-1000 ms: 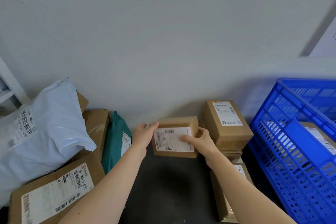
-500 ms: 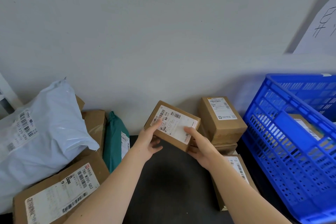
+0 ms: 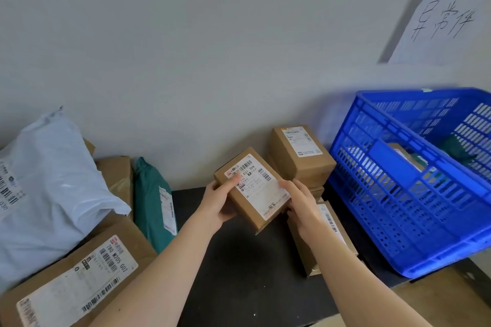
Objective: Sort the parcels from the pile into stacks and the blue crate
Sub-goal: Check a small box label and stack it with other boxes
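Observation:
A small brown cardboard box (image 3: 259,194) with a white shipping label is held tilted above the dark table (image 3: 239,273). My left hand (image 3: 220,200) grips its left end, thumb on the label. My right hand (image 3: 301,200) grips its right side. Behind it to the right stands a stack of brown boxes (image 3: 301,156). The blue crate (image 3: 414,188) at the right holds a few parcels. The pile at the left has a white poly bag (image 3: 50,186), a green bag (image 3: 154,202) and a large brown box (image 3: 74,281).
A flat brown box (image 3: 329,236) lies beneath my right forearm beside the crate. A paper sign with handwriting (image 3: 441,24) hangs on the grey wall. The table's right edge runs below the crate.
Both hands have lifted the small box off the table and tilted it, label facing up toward me. The view has shifted right, showing more of the crate and the sign.

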Available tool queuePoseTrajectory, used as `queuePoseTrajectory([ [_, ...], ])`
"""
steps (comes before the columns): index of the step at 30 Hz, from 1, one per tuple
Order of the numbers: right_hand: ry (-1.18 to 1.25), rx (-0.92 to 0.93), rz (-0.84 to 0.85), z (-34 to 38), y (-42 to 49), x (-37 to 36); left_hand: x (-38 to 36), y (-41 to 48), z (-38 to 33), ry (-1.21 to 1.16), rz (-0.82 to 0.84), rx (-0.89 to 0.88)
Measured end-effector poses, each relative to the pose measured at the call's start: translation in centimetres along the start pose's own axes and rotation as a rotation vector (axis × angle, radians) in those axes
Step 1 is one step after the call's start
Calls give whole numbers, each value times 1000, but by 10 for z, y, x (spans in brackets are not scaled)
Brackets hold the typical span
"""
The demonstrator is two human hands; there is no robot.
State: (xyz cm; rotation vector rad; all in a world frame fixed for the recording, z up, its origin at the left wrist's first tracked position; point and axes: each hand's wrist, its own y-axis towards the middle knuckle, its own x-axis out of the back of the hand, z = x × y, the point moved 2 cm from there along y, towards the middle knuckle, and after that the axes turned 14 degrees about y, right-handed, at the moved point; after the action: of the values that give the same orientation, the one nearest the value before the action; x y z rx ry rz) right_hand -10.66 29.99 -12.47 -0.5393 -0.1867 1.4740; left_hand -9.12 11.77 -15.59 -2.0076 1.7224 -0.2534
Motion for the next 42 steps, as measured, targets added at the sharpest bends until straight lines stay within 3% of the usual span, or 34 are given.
queuePoseTrajectory([
  [4, -14, 47, -23, 6, -11, 19, -21, 2, 5, 65, 52, 36],
  [8, -50, 117, -155, 8, -11, 40, -45, 5, 6, 127, 74, 63],
  [18, -46, 111, -295, 27, -18, 107, -108, 2, 11, 273, 62, 88],
  [30, -100, 85, -291, 41, -11, 164, -171, -14, 28, 283, -12, 170],
  [42, -208, 10, -192, 47, 5, 166, -191, -8, 37, 283, -130, 158],
])
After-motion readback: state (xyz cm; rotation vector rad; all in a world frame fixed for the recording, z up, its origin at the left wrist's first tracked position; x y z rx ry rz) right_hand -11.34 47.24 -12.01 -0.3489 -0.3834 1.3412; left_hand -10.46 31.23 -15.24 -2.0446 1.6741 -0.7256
